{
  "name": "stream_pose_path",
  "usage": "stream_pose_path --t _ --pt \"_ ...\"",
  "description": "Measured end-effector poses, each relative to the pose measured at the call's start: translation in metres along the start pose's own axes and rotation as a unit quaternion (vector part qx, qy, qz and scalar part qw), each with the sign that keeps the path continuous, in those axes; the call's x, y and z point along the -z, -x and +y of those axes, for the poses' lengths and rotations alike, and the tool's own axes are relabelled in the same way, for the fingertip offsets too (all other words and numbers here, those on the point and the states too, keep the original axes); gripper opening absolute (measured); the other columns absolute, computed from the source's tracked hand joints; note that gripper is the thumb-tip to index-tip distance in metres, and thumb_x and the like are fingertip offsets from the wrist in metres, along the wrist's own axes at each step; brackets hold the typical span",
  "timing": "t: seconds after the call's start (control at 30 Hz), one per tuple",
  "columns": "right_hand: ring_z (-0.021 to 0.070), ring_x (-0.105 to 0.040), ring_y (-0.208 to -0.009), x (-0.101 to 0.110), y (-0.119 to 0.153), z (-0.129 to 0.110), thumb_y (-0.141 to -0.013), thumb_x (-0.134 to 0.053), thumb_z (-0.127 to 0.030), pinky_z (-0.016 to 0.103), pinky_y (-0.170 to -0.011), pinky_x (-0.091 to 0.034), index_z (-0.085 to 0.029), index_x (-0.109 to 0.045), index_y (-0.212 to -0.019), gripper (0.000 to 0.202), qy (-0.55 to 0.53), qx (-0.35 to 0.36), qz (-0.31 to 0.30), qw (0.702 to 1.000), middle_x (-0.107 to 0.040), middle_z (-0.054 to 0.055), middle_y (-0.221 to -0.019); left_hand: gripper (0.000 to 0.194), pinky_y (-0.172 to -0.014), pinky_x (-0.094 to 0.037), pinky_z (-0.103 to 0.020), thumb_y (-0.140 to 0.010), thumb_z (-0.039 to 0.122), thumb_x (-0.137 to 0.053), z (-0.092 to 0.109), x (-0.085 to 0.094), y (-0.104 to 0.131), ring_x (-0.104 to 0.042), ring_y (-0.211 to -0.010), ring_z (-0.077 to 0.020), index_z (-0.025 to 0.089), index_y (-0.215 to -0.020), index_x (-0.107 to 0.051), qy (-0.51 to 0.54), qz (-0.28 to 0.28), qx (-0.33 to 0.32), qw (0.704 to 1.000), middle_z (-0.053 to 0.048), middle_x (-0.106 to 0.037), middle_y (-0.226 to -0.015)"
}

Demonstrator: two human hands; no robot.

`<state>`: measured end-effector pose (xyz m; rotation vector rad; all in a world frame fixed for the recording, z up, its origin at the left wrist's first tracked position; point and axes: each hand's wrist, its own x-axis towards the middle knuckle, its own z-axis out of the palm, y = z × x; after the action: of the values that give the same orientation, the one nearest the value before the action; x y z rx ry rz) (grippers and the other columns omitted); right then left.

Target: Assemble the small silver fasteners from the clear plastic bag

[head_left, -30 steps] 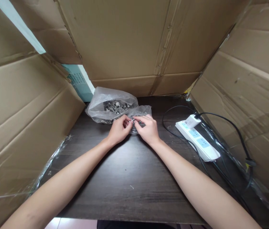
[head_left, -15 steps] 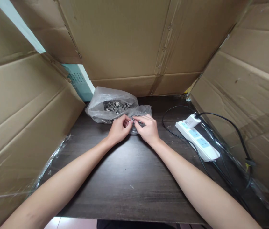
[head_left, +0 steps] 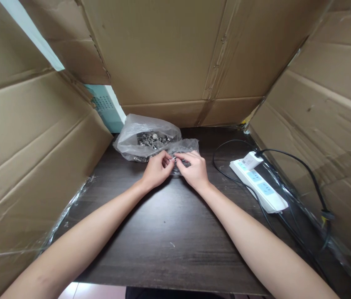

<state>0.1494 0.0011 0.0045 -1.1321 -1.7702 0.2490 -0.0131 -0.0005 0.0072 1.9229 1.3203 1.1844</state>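
My left hand [head_left: 158, 169] and my right hand [head_left: 193, 169] meet fingertip to fingertip over the table. Between them is a small shiny metal piece [head_left: 173, 158], too small to name more exactly. Both hands are closed in a pinch around it. Just behind my left hand sits a clear plastic bag [head_left: 146, 122], its mouth open, with many small metal parts [head_left: 153, 140] inside. A second, smaller plastic bag [head_left: 190, 144] lies under and behind my fingers, also with small metal pieces, partly hidden by my hands.
A white power strip [head_left: 259, 185] with a plugged-in adapter lies to the right, with black cables [head_left: 306, 168] looping around it. Cardboard walls [head_left: 163, 54] enclose the dark wooden table [head_left: 163, 249] at the back and both sides. A light green panel [head_left: 108, 110] shows at the back left.
The hands stay pinched together at nearly the same place, with only slight finger movement. The whole view has shifted a little.
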Motion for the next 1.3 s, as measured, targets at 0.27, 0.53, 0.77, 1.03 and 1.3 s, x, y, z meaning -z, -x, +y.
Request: stream_pose_path --t 0.27,0.53,0.77,1.03,1.3 --pt "0.0225 -0.067 -0.084 -0.0003 0.0005 0.0006 -0.088 -0.062 -0.023 0.037 -0.082 -0.056 -0.023 -0.082 -0.096 0.022 -0.011 -0.004 -0.004 1.0 -0.08 0.006 -0.09 0.013 -0.059 -0.045 -0.025 -0.088 0.03 -0.062 0.0013 0.0012 -0.0003 -0.059 -0.062 -0.0151 0.019 -0.082 -0.059 -0.001 -0.005 0.003 1.0 0.0 -0.064 -0.068" --pt "0.022 -0.067 -0.081 -0.0004 0.001 0.0023 -0.088 -0.062 -0.02 0.037 -0.08 -0.056 -0.022 -0.081 -0.095 0.02 -0.003 0.022 0.006 1.0 -0.08 0.005 -0.09 0.015 -0.059 -0.045 -0.025 -0.087 0.032 -0.061 0.0026 0.0013 -0.0001 -0.058 -0.061 -0.0152 0.019 -0.081 -0.059 -0.002 -0.002 0.002 1.0 0.0 -0.064 -0.066" --pt "0.0227 -0.068 -0.083 -0.0013 0.001 0.0034 -0.09 -0.061 -0.019 0.038 -0.081 -0.056 -0.023 -0.08 -0.097 0.021 0.009 0.035 0.0 0.999 -0.08 0.005 -0.091 0.018 -0.057 -0.044 -0.024 -0.087 0.034 -0.06 0.0031 0.0009 -0.0002 -0.058 -0.059 -0.0146 0.019 -0.079 -0.057 -0.005 0.003 -0.004 1.0 0.0 -0.063 -0.066" --pt "0.0225 -0.068 -0.084 -0.0027 0.0006 0.0053 -0.092 -0.058 -0.019 0.038 -0.083 -0.055 -0.021 -0.08 -0.098 0.023 0.009 0.065 0.0 0.998 -0.079 0.006 -0.091 0.019 -0.057 -0.044 -0.025 -0.088 0.036 -0.06 0.0 0.0003 0.0 -0.058 -0.059 -0.015 0.018 -0.08 -0.06 -0.006 0.004 0.005 1.0 -0.001 -0.064 -0.067" --pt "0.0216 -0.068 -0.08 -0.0011 0.0009 0.0023 -0.09 -0.062 -0.019 0.037 -0.08 -0.055 -0.023 -0.08 -0.094 0.019 -0.002 0.026 0.003 1.0 -0.08 0.004 -0.09 0.02 -0.057 -0.043 -0.024 -0.088 0.036 -0.061 -0.001 0.0001 -0.0007 -0.057 -0.06 -0.015 0.019 -0.079 -0.059 0.002 0.009 0.017 1.0 -0.001 -0.064 -0.067"
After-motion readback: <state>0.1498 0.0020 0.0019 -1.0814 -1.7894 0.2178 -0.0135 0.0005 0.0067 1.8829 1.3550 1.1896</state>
